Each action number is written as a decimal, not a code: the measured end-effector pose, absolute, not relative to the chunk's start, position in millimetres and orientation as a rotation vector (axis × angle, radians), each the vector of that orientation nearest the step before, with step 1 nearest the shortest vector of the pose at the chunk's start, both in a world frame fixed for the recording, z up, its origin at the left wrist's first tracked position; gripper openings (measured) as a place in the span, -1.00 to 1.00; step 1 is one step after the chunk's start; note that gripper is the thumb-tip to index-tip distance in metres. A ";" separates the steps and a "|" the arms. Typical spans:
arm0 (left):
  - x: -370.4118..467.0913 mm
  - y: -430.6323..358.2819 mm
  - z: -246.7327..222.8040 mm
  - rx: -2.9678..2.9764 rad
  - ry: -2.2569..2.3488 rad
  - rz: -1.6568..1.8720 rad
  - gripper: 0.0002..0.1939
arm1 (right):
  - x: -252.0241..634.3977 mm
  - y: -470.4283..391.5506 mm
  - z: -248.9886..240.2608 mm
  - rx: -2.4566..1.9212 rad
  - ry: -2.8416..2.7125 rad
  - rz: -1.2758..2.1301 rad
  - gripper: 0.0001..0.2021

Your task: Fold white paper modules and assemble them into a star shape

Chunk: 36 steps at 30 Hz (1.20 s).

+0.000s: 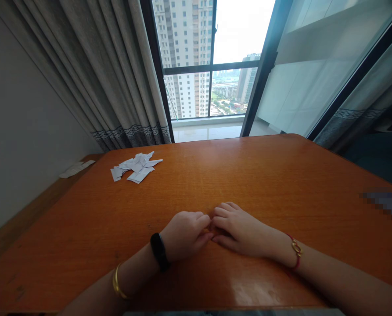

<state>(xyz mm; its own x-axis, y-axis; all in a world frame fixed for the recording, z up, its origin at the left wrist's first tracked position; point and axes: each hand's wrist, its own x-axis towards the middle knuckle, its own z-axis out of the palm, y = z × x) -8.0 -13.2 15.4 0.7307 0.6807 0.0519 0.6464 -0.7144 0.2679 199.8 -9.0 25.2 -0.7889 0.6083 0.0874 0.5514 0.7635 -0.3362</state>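
My left hand (186, 233), with a black band (159, 251) and a gold bangle (116, 283) behind it, lies on the orange-brown wooden table (248, 175). Its fingers are curled closed, and whatever they may hold is hidden. Fingertips meeting it from the other side belong to my right hand (240, 229). That hand rests palm down with loosely bent fingers; its thumb is apart from them, and no object shows in the gap. A red cord bracelet with a gold piece (296, 248) circles the right wrist.
A loose pile of folded white paper slips (139, 164) lies at the table's far left. More pale paper (77, 169) sits on a lower ledge by the wall. A blurred greyish patch (386, 202) is at the right edge. Beyond the table are grey curtains (116, 66) and a window (212, 68).
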 end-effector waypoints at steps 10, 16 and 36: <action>-7.1 -12.6 14.1 2.673 1.070 0.261 -0.86 | 199.9 -9.6 25.6 -0.931 -2.770 0.442 -0.84; -4.4 -17.1 24.6 2.578 1.121 0.265 -0.86 | 198.9 -9.0 26.2 -0.937 -2.761 0.465 -0.84; -164.1 203.3 2.5 1.670 2.438 0.313 -0.06 | 198.8 -11.7 26.2 -0.936 -2.736 0.473 -0.84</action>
